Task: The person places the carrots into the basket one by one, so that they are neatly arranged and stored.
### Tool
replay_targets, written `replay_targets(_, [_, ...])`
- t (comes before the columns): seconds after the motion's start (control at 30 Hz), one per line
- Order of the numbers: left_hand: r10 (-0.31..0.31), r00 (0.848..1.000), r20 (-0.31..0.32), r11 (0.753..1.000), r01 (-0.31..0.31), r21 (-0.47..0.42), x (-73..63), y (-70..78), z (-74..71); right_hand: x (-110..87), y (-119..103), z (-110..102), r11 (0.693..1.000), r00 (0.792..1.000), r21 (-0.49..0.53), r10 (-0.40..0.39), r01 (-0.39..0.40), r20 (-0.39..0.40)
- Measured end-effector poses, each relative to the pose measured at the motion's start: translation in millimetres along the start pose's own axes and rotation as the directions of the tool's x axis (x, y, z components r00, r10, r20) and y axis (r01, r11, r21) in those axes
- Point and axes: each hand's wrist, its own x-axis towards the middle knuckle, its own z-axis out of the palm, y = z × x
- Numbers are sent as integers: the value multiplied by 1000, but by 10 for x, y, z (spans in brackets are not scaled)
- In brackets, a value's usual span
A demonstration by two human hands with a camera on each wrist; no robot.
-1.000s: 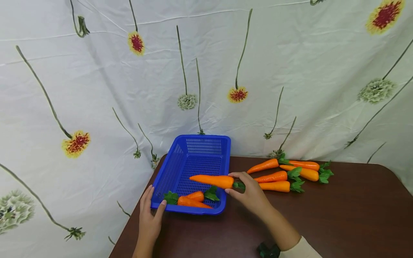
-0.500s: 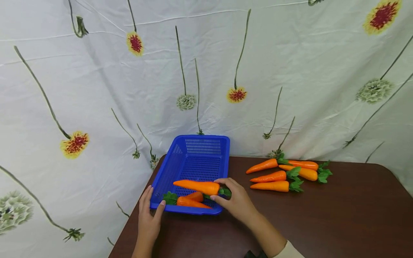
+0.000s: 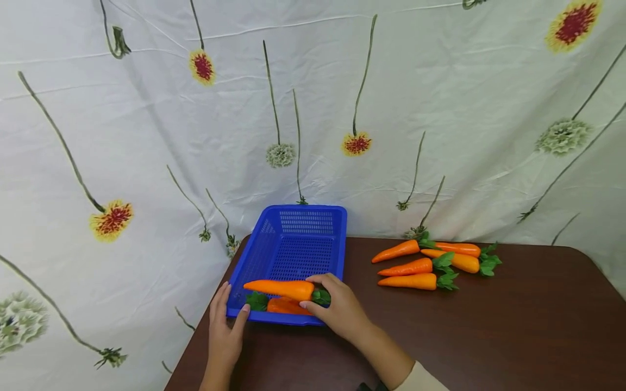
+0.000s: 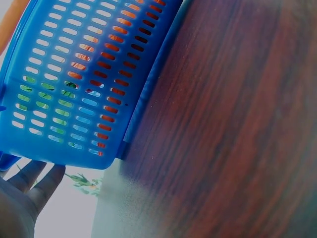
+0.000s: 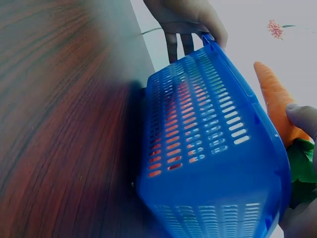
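A carrot [image 3: 279, 288] with green leaves lies level over the front of the blue plastic basket [image 3: 340, 239]. My right hand [image 3: 337, 304] pinches its thick end between thumb and fingers. In the right wrist view that carrot [image 5: 275, 101] stands above the basket's rim, the thumb against it. Below it, inside the basket, more orange carrot [image 3: 286, 306] and leaves show, partly covered by the held one and my hand. My left hand [image 3: 226, 331] grips the basket's front left corner, thumb on the rim and fingers along the outer side. In the left wrist view, fingers [image 4: 47, 186] touch the slotted wall.
Several carrots [image 3: 408, 281] with green leaves lie in a group on the brown table [image 3: 479, 326], right of the basket. A white cloth [image 3: 235, 119] printed with flowers hangs behind the table and along its left side.
My right hand has carried the carrot left and slightly toward me, from the basket's right side to above the carrots at its front. The left hand has stayed on the corner.
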Motion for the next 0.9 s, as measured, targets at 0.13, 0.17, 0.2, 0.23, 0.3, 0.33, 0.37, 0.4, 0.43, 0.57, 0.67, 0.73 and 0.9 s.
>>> replay_targets(0.13, [2,1000,-6,1000,-2,0,-6,-10,2,22,-19,48,1000,1000,11,10,-10,8])
replay_targets(0.17, [5,1000,-7,1000,-5,0,-7,-13,2,25,-21,57,1000,1000,14,9,-9,5])
replay_targets(0.2, [8,1000,-8,1000,-8,0,-7,-16,2,28,-22,66,1000,1000,16,9,-9,2])
replay_targets(0.23, [9,1000,-10,1000,-9,1,-7,-17,3,30,-24,73,1000,1000,17,9,-9,-2])
replay_targets(0.3, [10,1000,-10,1000,-10,4,-6,-22,4,32,-27,84,1000,1000,19,7,-7,-7])
replay_targets(0.33, [10,1000,-10,1000,-10,6,-8,-22,4,32,-28,88,1000,1000,18,5,-5,-9])
replay_targets(0.37, [9,1000,-10,1000,-9,7,-7,-23,4,30,-29,91,1000,1000,14,6,-6,-6])
replay_targets(0.4, [8,1000,-10,1000,-8,5,-6,-24,5,28,-29,93,1000,1000,12,7,-7,-3])
replay_targets(0.43, [6,1000,-8,1000,-6,3,-6,-25,6,25,-29,93,1000,1000,13,9,-9,1])
replay_targets(0.57, [-2,1000,-2,1000,2,-12,-5,-24,6,7,-24,86,999,1000,41,21,-21,7])
replay_targets(0.67, [1,1000,-2,1000,-1,-14,-4,-17,5,-1,-18,78,998,1000,66,26,-26,-6])
replay_targets(0.73, [4,1000,-5,1000,-4,-14,-2,-15,5,-2,-13,76,998,1000,62,26,-26,-12])
replay_targets(0.9, [23,1000,-15,1000,-24,-16,2,-19,10,-7,-2,76,998,999,61,28,-27,-18])
